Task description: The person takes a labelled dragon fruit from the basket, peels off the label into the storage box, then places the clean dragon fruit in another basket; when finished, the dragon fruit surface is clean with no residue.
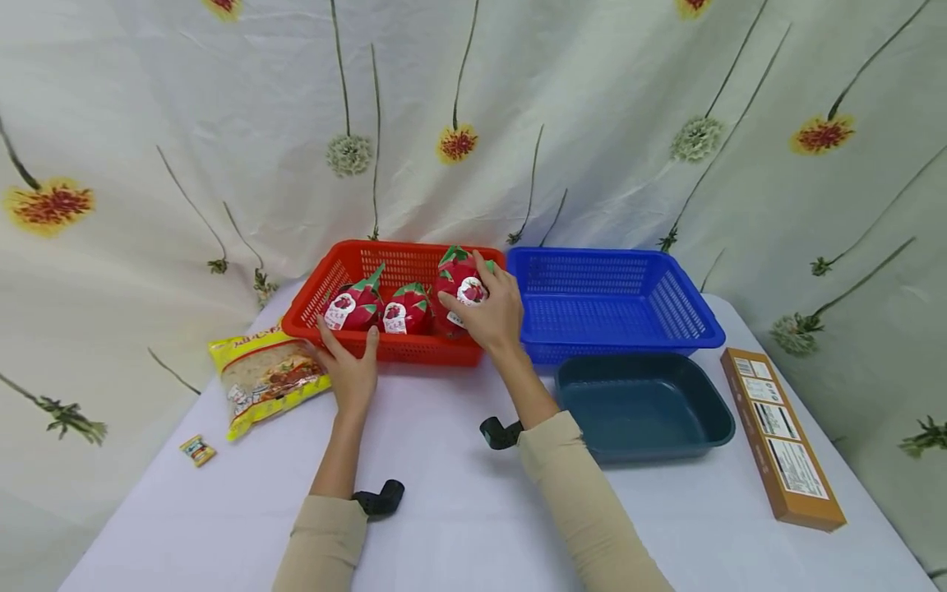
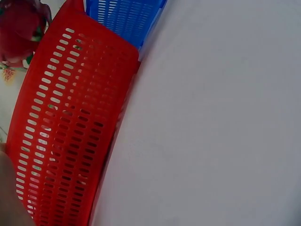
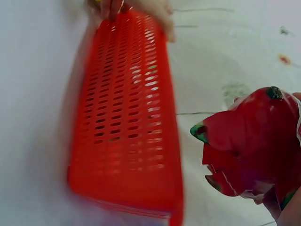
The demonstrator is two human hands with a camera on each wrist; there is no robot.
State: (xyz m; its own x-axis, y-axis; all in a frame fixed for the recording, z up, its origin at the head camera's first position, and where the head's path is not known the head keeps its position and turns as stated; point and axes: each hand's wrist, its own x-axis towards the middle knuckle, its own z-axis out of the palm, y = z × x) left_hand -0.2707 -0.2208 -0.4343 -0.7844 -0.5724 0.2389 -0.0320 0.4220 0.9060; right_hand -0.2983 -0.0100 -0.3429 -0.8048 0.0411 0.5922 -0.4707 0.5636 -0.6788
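Note:
My right hand [image 1: 493, 306] grips a dragon fruit [image 1: 455, 284] with a round white label at the right end of the red basket [image 1: 414, 352]. In the right wrist view, this dragon fruit [image 3: 256, 141] shows above the basket's rim. Two more labelled dragon fruits, one at the left [image 1: 358, 306] and one in the middle [image 1: 407, 311], lie inside the basket. My left hand [image 1: 349, 370] holds the basket's front rim near its left corner, fingers over the edge. Only a blurred bit of that hand [image 2: 10, 193] shows in the left wrist view.
A blue basket [image 1: 614, 339] stands right of the red one, with a dark teal tray [image 1: 644, 448] in front. A long brown box [image 1: 783, 444] lies far right. At left are a yellow food bag [image 1: 270, 374] and a small packet [image 1: 197, 450].

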